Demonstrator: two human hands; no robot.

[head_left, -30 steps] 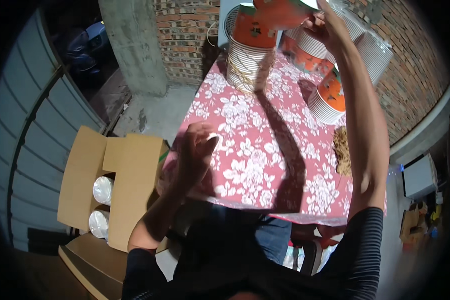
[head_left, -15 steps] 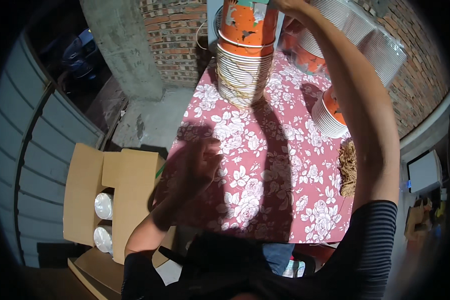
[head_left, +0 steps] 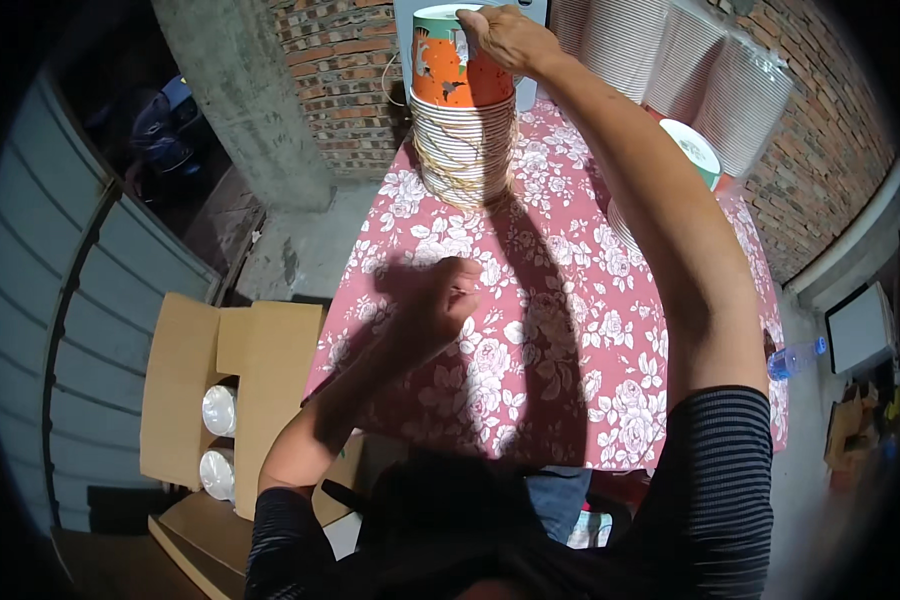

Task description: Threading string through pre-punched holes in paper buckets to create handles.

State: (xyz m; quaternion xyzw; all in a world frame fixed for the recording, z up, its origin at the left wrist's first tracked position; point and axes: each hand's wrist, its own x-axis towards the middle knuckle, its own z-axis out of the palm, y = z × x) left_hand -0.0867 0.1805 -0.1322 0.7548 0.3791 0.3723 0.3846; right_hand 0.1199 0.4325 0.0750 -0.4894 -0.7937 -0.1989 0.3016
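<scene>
A tall stack of nested paper buckets (head_left: 464, 150) stands upside down at the far side of the table, white rims piled up with rubber bands around them. On top sits an orange and green paper bucket (head_left: 460, 80), its white base upward. My right hand (head_left: 515, 40) reaches out and grips this bucket at its upper edge, the thumb on the base. My left hand (head_left: 448, 305) hovers over the near middle of the table, fingers curled; whatever they may hold is too small to make out.
A flowered red tablecloth (head_left: 610, 430) covers the table. More stacked buckets (head_left: 625, 45) in plastic stand at the back right, with another upturned bucket (head_left: 692, 145) partly behind my right arm. A bottle (head_left: 795, 358) lies right; an open cardboard box (head_left: 285, 350) stands left.
The orange bucket has come down onto the stack; the second orange band beneath it no longer shows. My right hand came down with it. My left hand's fingers have curled in more.
</scene>
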